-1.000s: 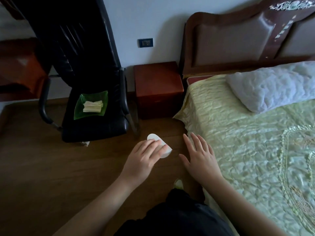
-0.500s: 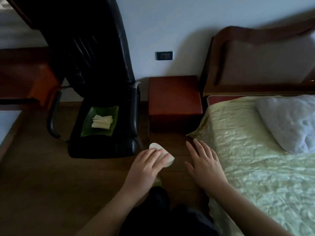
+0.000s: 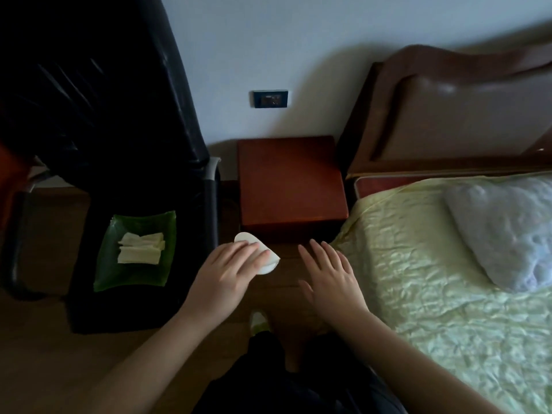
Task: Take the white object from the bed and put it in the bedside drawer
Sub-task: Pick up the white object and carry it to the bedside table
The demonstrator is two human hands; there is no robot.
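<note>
My left hand holds the white object, a flat rounded piece, just in front of the red-brown bedside cabinet. Only the cabinet's top shows clearly; its front is in shadow and I see no drawer pulled out. My right hand hovers flat with fingers spread and nothing in it, between the cabinet and the bed, which has a pale yellow-green cover.
A black leather chair stands left of the cabinet, with a green dish of folded white pieces on its seat. A white pillow lies on the bed below the wooden headboard. Wooden floor lies underfoot.
The view has moved closer to the bedside cabinet, which now stands right ahead. Both hands keep their pose, the left still holding the white object.
</note>
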